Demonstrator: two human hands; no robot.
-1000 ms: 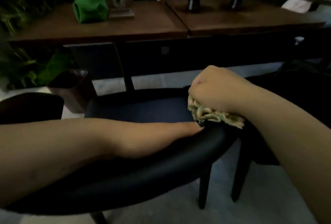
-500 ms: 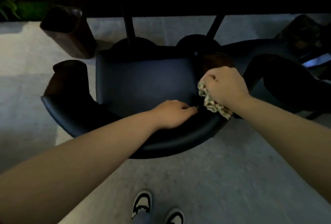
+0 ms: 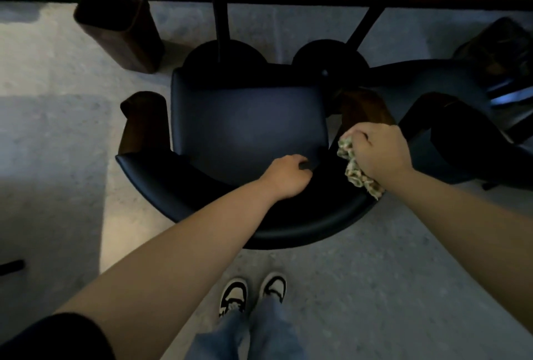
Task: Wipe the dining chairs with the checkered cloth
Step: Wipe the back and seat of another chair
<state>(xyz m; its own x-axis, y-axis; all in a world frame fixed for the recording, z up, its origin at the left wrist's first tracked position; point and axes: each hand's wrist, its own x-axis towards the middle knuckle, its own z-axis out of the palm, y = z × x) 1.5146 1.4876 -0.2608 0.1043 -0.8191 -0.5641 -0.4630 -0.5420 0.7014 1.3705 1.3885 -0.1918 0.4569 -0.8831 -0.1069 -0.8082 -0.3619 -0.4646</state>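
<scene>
Cloth [image 3: 356,171], checkered and bunched into a wad, sits in the right hand [image 3: 379,155], pressed against the right end of the chair's [image 3: 248,132] curved backrest [image 3: 288,224], where it meets the wooden armrest [image 3: 366,109]. The right fingers are curled tight into a fist around the cloth, so only a crumpled edge shows below the palm. The left hand [image 3: 285,176] lies on top of the backrest just left of the cloth, fingers pressed together and hooked over the inner edge toward the seat; it grips the chair, not the cloth.

The step in hand looks like wiping the backrest's top edge. To do it well, the left hand should brace the chair so it does not slide on the floor [image 3: 375,287], while the right hand drags the cloth along the curve with steady pressure. Opening the wad flatter would likely cover more surface per stroke. The armrest joint probably needs a slower pass. A second chair [image 3: 461,135] stands just right of this one, apparently not yet reached.
</scene>
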